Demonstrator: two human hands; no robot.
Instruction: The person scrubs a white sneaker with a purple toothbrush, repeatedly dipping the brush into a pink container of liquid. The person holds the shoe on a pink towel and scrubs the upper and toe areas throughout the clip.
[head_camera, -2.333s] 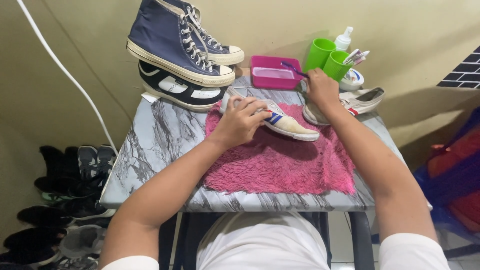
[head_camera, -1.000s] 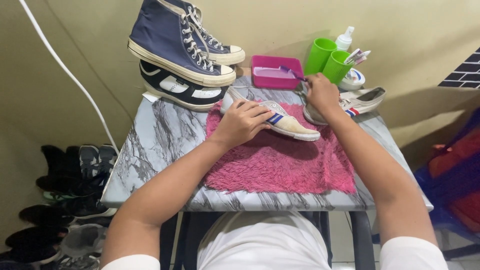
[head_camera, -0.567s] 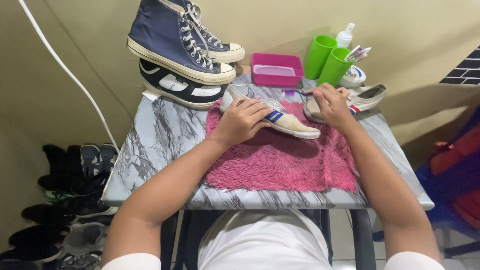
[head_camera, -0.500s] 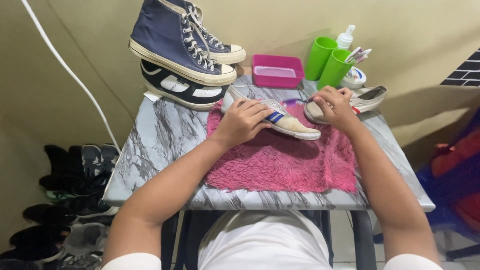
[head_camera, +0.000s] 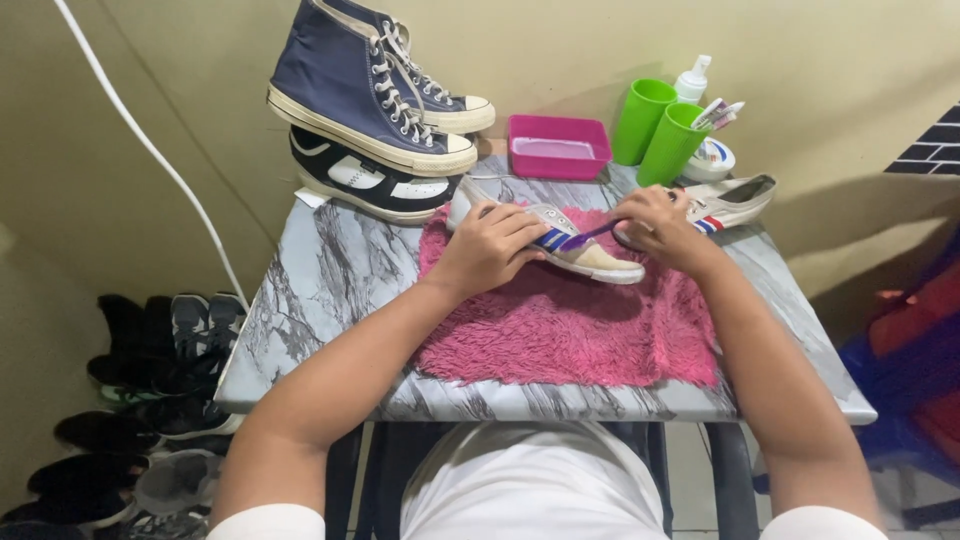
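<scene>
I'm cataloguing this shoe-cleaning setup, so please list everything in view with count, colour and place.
white sneaker: 1, cream with blue stripes, on the mat, under the left hand
purple toothbrush: 1, in the right hand, head on the sneaker
second white sneaker: 1, table's right rear
pink mat: 1, shaggy, table centre
marble table: 1, grey-white
navy high-tops: 2, stacked rear left
black-and-white shoe: 1, beneath the high-tops
pink tray: 1, rear centre
green cups: 2, rear right
white spray bottle: 1, behind the cups
dark shoes: several, floor at left
left hand: on the sneaker
right hand: gripping the toothbrush
</scene>
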